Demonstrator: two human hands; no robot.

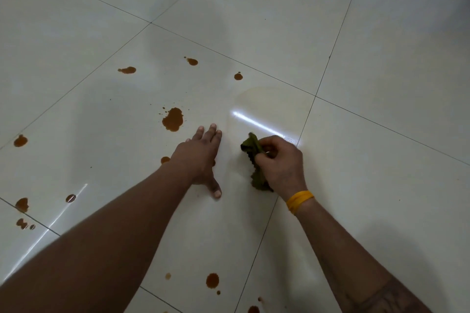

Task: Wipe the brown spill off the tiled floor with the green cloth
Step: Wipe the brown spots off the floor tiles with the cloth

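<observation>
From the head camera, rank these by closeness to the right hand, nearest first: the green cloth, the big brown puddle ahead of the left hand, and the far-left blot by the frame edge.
1. Green cloth: gripped in the right hand.
2. Big brown puddle: up and left, beyond the left hand.
3. Far-left blot: at the left frame edge.

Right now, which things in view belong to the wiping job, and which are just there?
Belongs to the job:
crumpled green cloth, gripped by the right hand
scattered brown spill puddles
glossy white tiled floor
left hand, flat on the tile

Just there:
yellow band on the right wrist
faint damp smear beyond the cloth
</observation>
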